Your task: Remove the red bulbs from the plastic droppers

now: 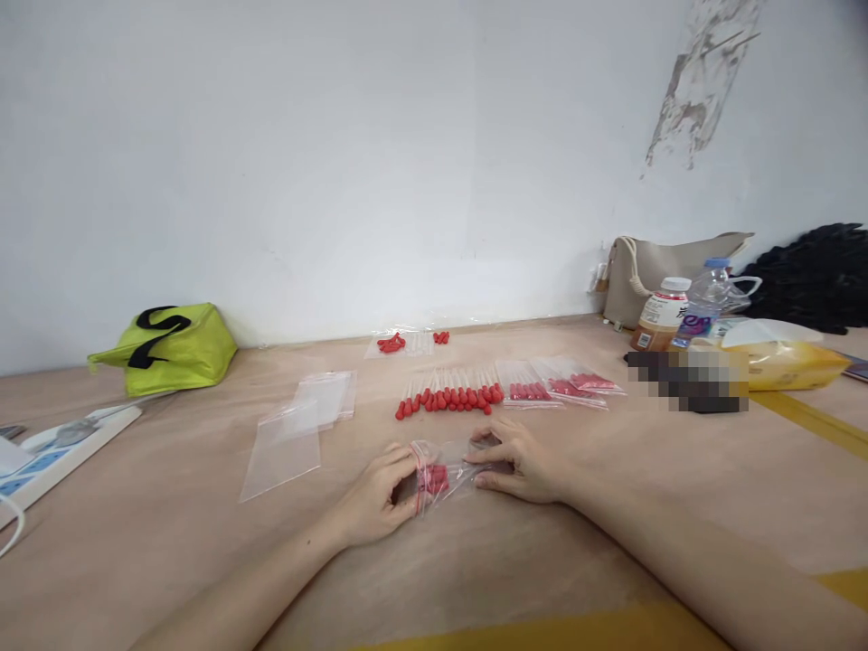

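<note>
A small clear zip bag [444, 472] with several red-bulbed droppers inside lies on the wooden table [203, 542] between my hands. My left hand [380, 495] pinches the bag's left end, where the red bulbs sit. My right hand [522, 466] presses fingers curled on the bag's right end. Just beyond, a row of loose red-bulbed droppers [448, 396] lies on the table. To their right lie filled bags [560, 384] of droppers.
Empty clear bags [298, 429] lie to the left. More red droppers in a bag [400, 343] sit near the wall. A green bag [166, 348] is far left; bottles [665, 312], a beige bag [671, 262] and a yellow packet [787, 362] are at right.
</note>
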Demonstrator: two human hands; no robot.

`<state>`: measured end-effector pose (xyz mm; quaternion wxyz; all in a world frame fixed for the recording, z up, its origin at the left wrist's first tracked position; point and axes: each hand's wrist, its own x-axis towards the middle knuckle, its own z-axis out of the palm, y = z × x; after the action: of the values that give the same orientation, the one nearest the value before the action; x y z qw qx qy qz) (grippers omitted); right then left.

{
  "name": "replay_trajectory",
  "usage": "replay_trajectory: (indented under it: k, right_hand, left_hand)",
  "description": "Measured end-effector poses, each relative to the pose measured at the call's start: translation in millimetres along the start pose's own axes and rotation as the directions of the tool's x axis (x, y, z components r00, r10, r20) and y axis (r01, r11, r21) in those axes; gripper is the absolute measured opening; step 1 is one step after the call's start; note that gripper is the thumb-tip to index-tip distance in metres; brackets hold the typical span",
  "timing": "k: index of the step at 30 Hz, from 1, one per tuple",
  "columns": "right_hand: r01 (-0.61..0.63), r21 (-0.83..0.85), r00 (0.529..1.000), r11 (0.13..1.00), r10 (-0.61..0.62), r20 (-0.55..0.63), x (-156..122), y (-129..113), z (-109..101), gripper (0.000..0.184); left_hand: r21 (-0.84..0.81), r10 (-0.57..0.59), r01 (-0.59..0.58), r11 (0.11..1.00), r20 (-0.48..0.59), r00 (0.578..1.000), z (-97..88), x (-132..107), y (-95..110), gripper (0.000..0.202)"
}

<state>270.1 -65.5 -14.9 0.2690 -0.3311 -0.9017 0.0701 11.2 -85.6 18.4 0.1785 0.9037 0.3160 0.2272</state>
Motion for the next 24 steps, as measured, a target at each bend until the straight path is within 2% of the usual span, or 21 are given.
replay_trajectory:
  k: [9,16,20,24]
  right_hand:
    - [-0.02,-0.013,1.0,1.0,0.02,-0.011,-1.4,-3.6,0.5,0.036]
    - [-0.024,-0.015,1.0,1.0,0.024,-0.006,-1.6,-5.2,-0.6,0.035]
    - [-0.022,-0.014,1.0,1.0,0.022,-0.009,-1.3,-5.0,-1.0,0.035]
    - [-0.017,-0.013,1.0,1.0,0.017,-0.013,-1.2,-4.8,-0.8,0.035]
  left_hand:
    - [-0.064,-0.068,0.066,0.996,-0.042,0.997,1.6,-1.0,-0.1,0.027]
    - [-0.267,-0.26,0.242,0.933,-0.032,0.965,-0.3,-7.5,-14.3,0.03]
    - [-0.423,-0.34,0.326,0.845,0.044,0.939,-15.0,-17.3,-29.1,0.032]
    - [-0.507,-0.379,0.396,0.766,0.142,0.915,-45.3,-26.4,-42.8,0.032]
